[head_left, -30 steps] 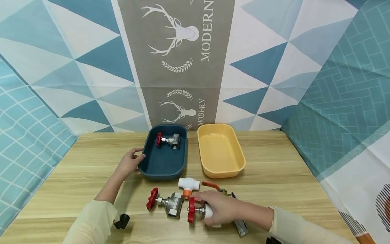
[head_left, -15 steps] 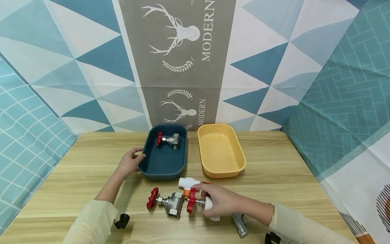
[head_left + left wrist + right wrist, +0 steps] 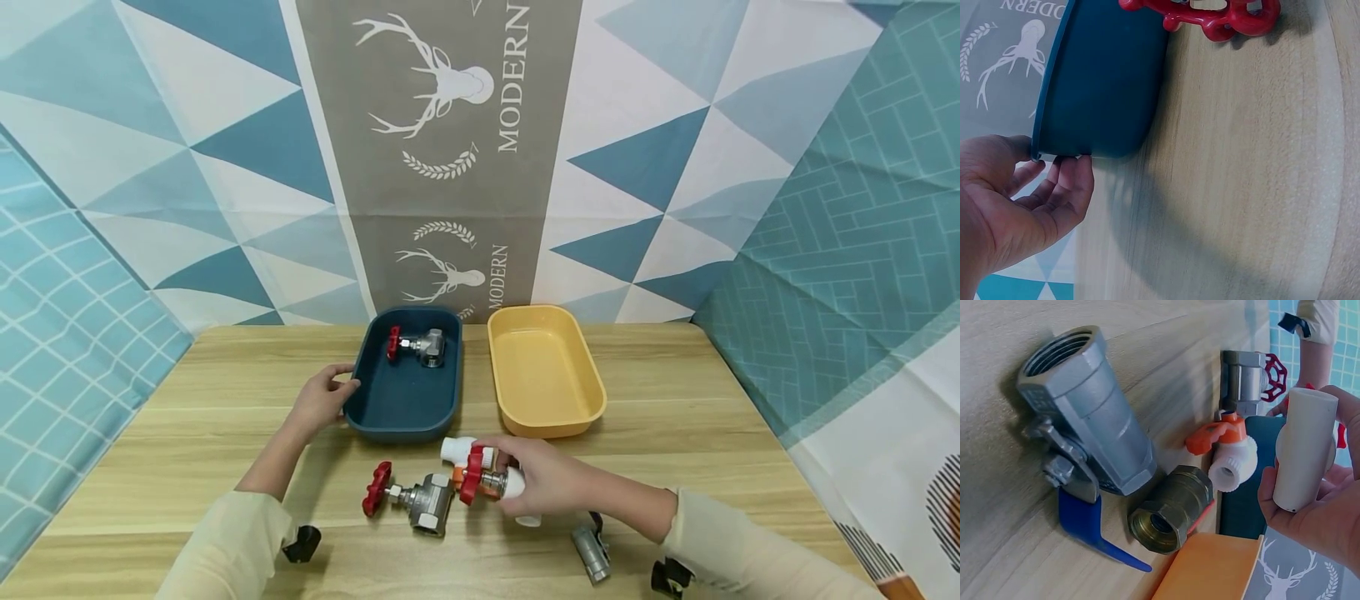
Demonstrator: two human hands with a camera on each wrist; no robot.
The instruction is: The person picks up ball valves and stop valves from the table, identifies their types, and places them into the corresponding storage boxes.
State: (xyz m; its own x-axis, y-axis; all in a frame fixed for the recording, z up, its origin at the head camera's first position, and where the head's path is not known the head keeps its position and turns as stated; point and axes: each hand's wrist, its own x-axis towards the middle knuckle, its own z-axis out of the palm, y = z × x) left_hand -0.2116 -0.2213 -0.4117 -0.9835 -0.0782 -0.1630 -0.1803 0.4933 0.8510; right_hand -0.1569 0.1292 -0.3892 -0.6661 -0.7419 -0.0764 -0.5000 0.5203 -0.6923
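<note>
My left hand grips the left rim of the dark blue tray; in the left wrist view the thumb is at the rim and the fingers lie against the outer wall. A steel valve with a red handwheel lies inside that tray. My right hand holds a white valve by its body, its red handwheel pointing left. Behind the handwheel, and partly covered by it, is a white plastic valve with an orange handle. A larger steel valve with a red handwheel lies to the left.
A yellow tray stands right of the blue one. On the table lie a steel ball valve with a blue handle and a brass ball valve, which my right hand hides in the head view. A patterned cloth hangs behind.
My right hand has moved away from me, towards the trays, with the white valve in it. More of the blue-handled ball valve shows. The left hand stays at the blue tray.
</note>
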